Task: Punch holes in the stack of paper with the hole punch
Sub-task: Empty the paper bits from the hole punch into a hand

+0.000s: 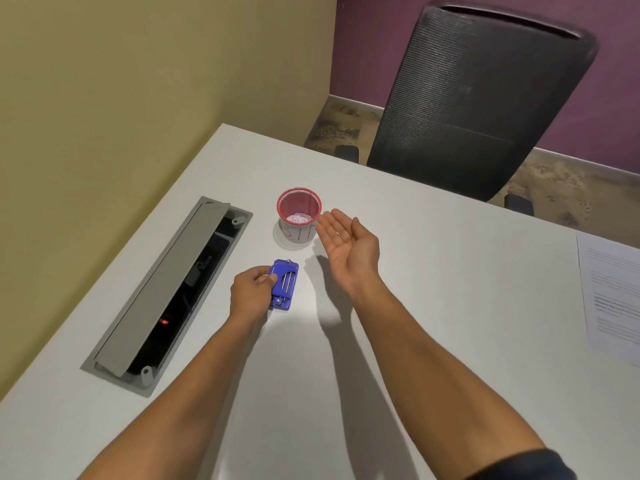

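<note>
Blue punch (284, 285) is held at its left edge by the left hand (251, 292), fingers curled around it, mid-desk (450, 289). At one o'clock from it, the right hand (346, 242) is spread flat, palm up, beside a red mesh cup (299, 206). Paper (613, 299) is seen at three o'clock, well apart.

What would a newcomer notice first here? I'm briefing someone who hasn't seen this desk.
The blue hole punch at mid-table, gripped from its left side by the left hand, stands out most. Just beyond it sits a red mesh cup, with the right hand open, palm up, beside it. The printed paper stack lies far off at the table's right edge.
</note>
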Motion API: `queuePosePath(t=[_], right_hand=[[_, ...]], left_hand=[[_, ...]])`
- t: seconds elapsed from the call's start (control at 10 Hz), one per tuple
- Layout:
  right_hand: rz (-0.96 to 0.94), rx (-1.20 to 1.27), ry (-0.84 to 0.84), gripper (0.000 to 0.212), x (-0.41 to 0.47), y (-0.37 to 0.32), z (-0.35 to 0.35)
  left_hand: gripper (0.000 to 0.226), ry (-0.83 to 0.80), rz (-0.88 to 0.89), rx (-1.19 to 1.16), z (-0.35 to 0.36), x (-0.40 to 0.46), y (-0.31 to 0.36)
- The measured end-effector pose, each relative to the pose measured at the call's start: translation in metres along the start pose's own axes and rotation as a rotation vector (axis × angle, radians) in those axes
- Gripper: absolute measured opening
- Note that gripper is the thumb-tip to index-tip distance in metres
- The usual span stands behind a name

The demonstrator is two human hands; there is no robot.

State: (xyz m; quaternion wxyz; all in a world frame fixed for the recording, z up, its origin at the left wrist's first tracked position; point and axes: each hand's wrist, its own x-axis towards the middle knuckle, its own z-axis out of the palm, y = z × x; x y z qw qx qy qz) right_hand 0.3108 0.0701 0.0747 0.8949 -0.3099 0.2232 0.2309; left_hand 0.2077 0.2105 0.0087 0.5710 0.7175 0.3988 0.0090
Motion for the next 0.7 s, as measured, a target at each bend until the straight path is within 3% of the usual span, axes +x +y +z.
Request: queuePosePath(t=[0.3,0.5,0.7], right_hand=[[-0.090,-0.275,-0.053,0.042,0.050,0.001,0.038],[-0.099,-0.760,-0.180,0.051,0.063,0.008,0.049],[-0.128,-0.819,-0.276,0.053,0.063,-0.001,0.049]], left_hand=[[0.015,-0.005,-0.007,0.038,0.004,0.017,-0.002],[0.015,-0.020,0.001,0.084,0.004,0.022,-0.004],[0.034,0.106,0.044,0.127,0.004,0.012,0.001]])
